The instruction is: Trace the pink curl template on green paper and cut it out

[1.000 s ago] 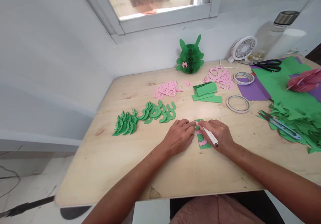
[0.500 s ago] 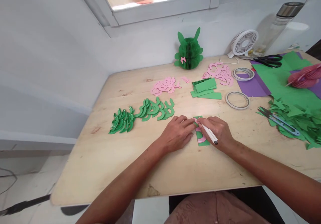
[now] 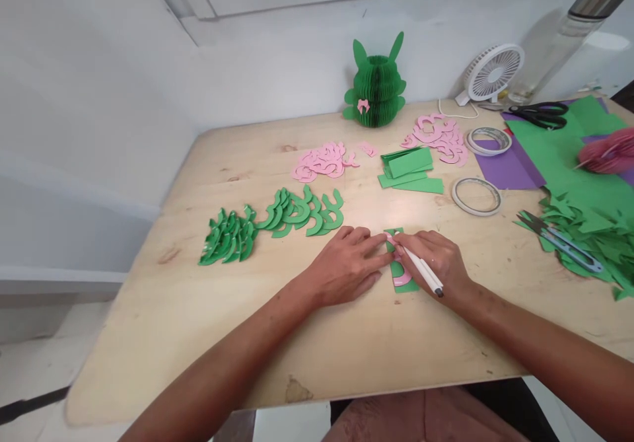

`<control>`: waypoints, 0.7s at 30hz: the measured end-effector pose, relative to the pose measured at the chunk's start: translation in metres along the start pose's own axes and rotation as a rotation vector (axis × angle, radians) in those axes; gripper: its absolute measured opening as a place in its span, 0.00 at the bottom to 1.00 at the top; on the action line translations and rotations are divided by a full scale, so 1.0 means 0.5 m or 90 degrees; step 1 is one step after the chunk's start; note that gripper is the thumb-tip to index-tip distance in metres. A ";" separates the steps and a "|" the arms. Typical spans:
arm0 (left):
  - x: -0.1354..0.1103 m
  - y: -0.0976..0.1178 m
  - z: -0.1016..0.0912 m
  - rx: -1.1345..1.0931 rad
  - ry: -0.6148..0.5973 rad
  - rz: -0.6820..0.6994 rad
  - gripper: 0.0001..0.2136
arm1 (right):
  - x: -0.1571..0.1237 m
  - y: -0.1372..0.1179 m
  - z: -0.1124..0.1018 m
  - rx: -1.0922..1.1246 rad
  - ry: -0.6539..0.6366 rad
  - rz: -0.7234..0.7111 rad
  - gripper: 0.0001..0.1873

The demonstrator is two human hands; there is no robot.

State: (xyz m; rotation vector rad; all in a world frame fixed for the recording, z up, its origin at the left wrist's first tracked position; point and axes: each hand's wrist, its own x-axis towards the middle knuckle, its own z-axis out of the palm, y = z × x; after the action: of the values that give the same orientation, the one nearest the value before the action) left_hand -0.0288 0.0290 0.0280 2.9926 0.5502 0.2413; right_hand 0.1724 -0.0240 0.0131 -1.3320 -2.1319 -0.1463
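Note:
My right hand (image 3: 436,263) is closed round a white marker pen (image 3: 421,267) with a dark end, its tip at the top of a small green paper strip (image 3: 406,285). A pink curved paper cutout (image 3: 402,277) lies on that strip, partly covered by my fingers. From the left, my left hand (image 3: 344,267) reaches over with its fingers apart, the index and middle fingertips pressing the pink cutout against the strip. Both hands rest low on the wooden table (image 3: 222,356).
Green curved cutouts (image 3: 302,212), a darker green pile (image 3: 228,236), pink cutouts (image 3: 321,162) and green strips (image 3: 411,170) lie beyond my hands. Rightward are tape rolls (image 3: 475,197), scissors (image 3: 564,242) and green scraps (image 3: 594,224). A green honeycomb paper figure (image 3: 376,92) and fan (image 3: 495,72) stand behind.
My head view has tilted down and shifted slightly. The left fingers have spread a little on the pink cutout, while the pen stays at the strip's top end.

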 end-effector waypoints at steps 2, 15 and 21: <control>-0.001 -0.003 0.002 -0.005 0.001 0.004 0.17 | 0.000 0.000 0.000 -0.004 -0.009 -0.009 0.08; -0.007 -0.017 0.009 -0.055 0.009 0.005 0.18 | 0.007 -0.002 -0.002 0.022 -0.036 0.007 0.07; -0.009 -0.019 0.014 -0.080 0.026 -0.009 0.17 | 0.009 -0.003 -0.005 0.157 -0.030 0.133 0.07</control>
State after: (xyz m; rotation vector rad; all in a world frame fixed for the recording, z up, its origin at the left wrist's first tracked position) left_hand -0.0351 0.0357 0.0192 2.8668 0.5386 0.3244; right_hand 0.1709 -0.0224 0.0179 -1.4091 -1.9586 0.2278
